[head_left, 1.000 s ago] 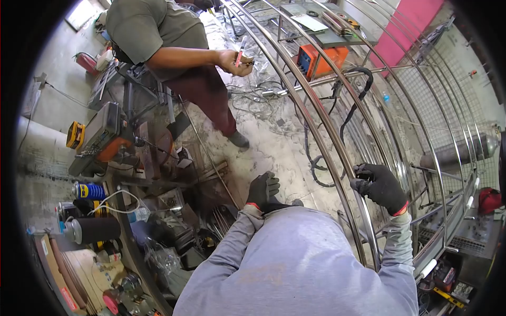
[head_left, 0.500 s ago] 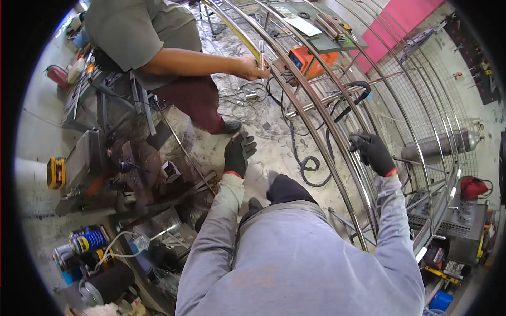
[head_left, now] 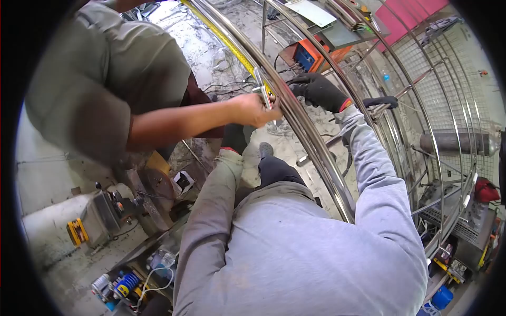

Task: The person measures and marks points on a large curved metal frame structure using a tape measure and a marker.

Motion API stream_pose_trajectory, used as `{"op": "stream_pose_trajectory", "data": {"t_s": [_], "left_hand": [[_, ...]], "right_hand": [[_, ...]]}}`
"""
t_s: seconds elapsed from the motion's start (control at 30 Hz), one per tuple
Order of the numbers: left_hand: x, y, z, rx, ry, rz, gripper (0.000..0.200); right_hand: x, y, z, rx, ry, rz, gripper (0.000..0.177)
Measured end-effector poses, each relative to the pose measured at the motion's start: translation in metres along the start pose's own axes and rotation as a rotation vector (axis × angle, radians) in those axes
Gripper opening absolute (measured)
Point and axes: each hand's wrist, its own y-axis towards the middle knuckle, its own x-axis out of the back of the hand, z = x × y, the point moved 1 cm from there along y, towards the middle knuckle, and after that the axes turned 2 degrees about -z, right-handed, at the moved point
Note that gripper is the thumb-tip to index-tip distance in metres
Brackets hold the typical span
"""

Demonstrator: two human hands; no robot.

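My right hand point(head_left: 320, 94), in a black glove, reaches over the curved steel tubes point(head_left: 298, 113) with its fingers extended to the left, fingertips right at the bundled tubes. A yellow tape measure point(head_left: 226, 45) runs along these tubes. Close by, a co-worker's bare hand point(head_left: 250, 109) holds a slim silver tool point(head_left: 263, 94) beside the tape's end. My left hand point(head_left: 235, 138), gloved in black, is low beneath the co-worker's forearm, and its fingers are hidden.
The co-worker point(head_left: 100, 79) leans in from the left. Behind the tubes stand an orange machine point(head_left: 316, 55) and a grey table point(head_left: 345, 37). A gas cylinder point(head_left: 458, 142) lies at right. Spray cans point(head_left: 126, 284) and tools sit at lower left.
My right hand has moved left and up to the tubes near the tape. The co-worker has leaned closer, with the forearm now over my left hand. The whole view has shifted.
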Motion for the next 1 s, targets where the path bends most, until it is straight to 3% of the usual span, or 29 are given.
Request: {"op": "stream_pose_trajectory", "data": {"t_s": [0.03, 0.1, 0.17, 0.23, 0.3, 0.33, 0.37, 0.43, 0.57, 0.73, 0.9, 1.0], "left_hand": [[-0.01, 0.0, -0.018, 0.224, -0.346, -0.121, 0.007], [-0.005, 0.0, -0.011, 0.106, -0.326, -0.038, 0.01], [-0.006, 0.001, -0.012, 0.139, -0.334, -0.036, 0.009], [-0.002, 0.001, -0.005, 0.165, -0.327, -0.031, 0.016], [0.002, -0.001, 0.003, 0.561, -1.471, 0.044, 0.024], [0.0, -0.002, 0.003, 0.594, -1.418, -0.091, 0.023], [0.0, -0.002, 0.003, 0.61, -1.432, -0.089, 0.023], [-0.001, 0.0, 0.001, 0.59, -1.56, 0.088, 0.021], [0.001, -0.002, 0.012, 0.695, -1.775, 0.12, 0.018], [0.0, 0.0, 0.015, 0.677, -1.797, 0.154, 0.024], [-0.006, -0.002, -0.002, 0.649, -1.803, 0.07, 0.029], [-0.012, -0.003, -0.011, 0.736, -1.653, -0.101, 0.031]], "right_hand": [[-0.004, 0.012, 0.002, -0.024, 0.032, 0.022, 0.038], [-0.006, 0.028, -0.007, -0.068, 0.06, 0.087, 0.034], [-0.008, 0.044, -0.015, -0.001, 0.045, 0.168, 0.034], [-0.008, 0.048, -0.016, -0.079, 0.063, 0.2, 0.036], [-0.01, 0.051, -0.014, -0.086, 0.077, 0.219, 0.037], [-0.007, 0.049, -0.007, -0.158, 0.038, 0.221, 0.039], [-0.009, 0.05, -0.012, -0.171, 0.039, 0.238, 0.039], [-0.008, 0.05, -0.022, -0.143, 0.085, 0.203, 0.04], [-0.005, 0.054, -0.013, -0.179, -0.03, 0.221, 0.04], [-0.011, 0.058, -0.006, -0.234, -0.061, 0.167, 0.039], [-0.017, 0.06, -0.034, -0.061, -0.084, 0.144, 0.037], [-0.016, 0.061, -0.04, -0.012, -0.089, 0.144, 0.034]]}}
